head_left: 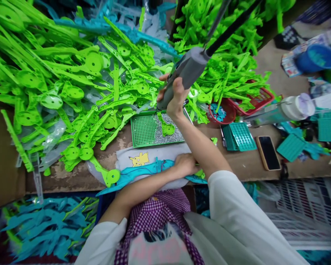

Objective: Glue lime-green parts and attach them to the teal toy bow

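Note:
My right hand [178, 94] is wrapped round a grey power screwdriver [189, 68], a black cord running up from its top end. The tool's lower end is over a green tray [143, 145] of small metal screws [174, 129]; whether it touches them I cannot tell. A small lime-green part [167, 129] lies on the screws. Lower down, my left hand [186, 165] is closed on a long turquoise plastic part [146, 170] lying across a grey cloth with a yellow cartoon figure [140, 159]. The fingertips are partly hidden by my right forearm.
Lime-green plastic parts [71, 92] are heaped at left and back. To the right are a red basket [267, 96], a red bowl [228, 116], a clear bottle [281, 110], turquoise trays [239, 137] and a phone [268, 152]. Turquoise parts [46, 228] fill the space below left.

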`<action>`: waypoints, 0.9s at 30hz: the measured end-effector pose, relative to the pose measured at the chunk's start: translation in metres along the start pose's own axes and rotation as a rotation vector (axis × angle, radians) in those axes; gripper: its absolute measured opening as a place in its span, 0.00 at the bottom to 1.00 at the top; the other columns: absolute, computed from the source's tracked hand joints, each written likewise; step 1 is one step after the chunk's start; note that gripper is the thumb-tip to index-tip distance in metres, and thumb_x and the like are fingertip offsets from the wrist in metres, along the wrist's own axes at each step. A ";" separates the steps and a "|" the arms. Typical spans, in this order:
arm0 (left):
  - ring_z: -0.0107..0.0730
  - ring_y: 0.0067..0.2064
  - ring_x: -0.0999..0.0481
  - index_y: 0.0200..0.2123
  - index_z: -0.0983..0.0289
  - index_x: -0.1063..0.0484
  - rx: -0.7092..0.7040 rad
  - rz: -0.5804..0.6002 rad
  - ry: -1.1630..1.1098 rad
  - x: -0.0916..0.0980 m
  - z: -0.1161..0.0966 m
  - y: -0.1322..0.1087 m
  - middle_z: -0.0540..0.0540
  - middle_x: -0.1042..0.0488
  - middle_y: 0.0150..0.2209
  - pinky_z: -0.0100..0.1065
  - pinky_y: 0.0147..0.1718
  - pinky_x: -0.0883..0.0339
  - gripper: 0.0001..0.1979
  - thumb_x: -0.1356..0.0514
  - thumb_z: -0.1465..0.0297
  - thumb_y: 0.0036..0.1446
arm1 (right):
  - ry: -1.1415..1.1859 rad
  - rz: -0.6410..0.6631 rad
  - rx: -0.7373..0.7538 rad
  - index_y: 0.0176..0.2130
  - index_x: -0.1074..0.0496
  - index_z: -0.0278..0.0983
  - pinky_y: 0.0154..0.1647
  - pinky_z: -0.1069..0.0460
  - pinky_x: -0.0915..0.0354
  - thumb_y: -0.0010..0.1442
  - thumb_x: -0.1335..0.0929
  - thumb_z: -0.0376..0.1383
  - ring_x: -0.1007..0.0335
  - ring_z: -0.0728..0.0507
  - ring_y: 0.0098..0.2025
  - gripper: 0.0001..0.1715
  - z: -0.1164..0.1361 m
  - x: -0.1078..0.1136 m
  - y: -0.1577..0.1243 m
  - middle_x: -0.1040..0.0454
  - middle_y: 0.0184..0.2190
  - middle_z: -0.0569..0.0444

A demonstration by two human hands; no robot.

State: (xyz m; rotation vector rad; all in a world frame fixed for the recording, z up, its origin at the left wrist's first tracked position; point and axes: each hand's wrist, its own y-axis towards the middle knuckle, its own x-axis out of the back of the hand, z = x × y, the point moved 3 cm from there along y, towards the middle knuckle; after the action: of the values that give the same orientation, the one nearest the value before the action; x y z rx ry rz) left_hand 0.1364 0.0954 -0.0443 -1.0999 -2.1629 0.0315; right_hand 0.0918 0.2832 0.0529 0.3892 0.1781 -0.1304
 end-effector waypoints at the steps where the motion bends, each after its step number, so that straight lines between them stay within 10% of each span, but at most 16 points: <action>1: 0.47 0.50 0.20 0.46 0.62 0.21 -0.001 0.006 -0.014 0.002 -0.001 0.000 0.58 0.18 0.48 0.39 0.47 0.27 0.13 0.39 0.63 0.63 | 0.007 -0.031 0.003 0.34 0.30 0.45 0.18 0.51 0.35 0.49 0.37 0.74 0.36 0.49 0.17 0.38 0.014 0.008 -0.001 0.39 0.18 0.61; 8: 0.40 0.51 0.22 0.42 0.58 0.20 -0.004 0.013 -0.041 0.002 -0.001 0.007 0.52 0.20 0.49 0.36 0.50 0.31 0.09 0.37 0.62 0.63 | -0.175 -0.134 0.100 0.29 0.34 0.45 0.14 0.53 0.44 0.47 0.36 0.74 0.46 0.50 0.13 0.37 0.104 0.138 -0.069 0.45 0.14 0.65; 12: 0.41 0.50 0.22 0.42 0.58 0.19 0.000 0.005 -0.025 0.003 -0.002 0.008 0.54 0.19 0.46 0.37 0.48 0.31 0.10 0.37 0.61 0.63 | -0.250 -0.190 -0.041 0.31 0.31 0.45 0.20 0.49 0.31 0.44 0.39 0.77 0.29 0.44 0.22 0.41 0.111 0.194 -0.115 0.38 0.18 0.60; 27: 0.39 0.44 0.22 0.41 0.59 0.18 0.032 -0.014 0.011 0.004 -0.004 0.010 0.53 0.18 0.43 0.35 0.43 0.32 0.10 0.36 0.61 0.61 | -0.182 -0.304 -0.158 0.27 0.36 0.45 0.19 0.51 0.33 0.37 0.34 0.75 0.29 0.44 0.22 0.40 0.078 0.231 -0.149 0.40 0.14 0.61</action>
State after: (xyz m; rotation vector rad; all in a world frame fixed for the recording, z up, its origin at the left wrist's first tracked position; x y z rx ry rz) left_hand 0.1439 0.1043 -0.0424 -1.0645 -2.1525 0.0534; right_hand 0.3044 0.0951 0.0238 0.1894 0.0664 -0.4468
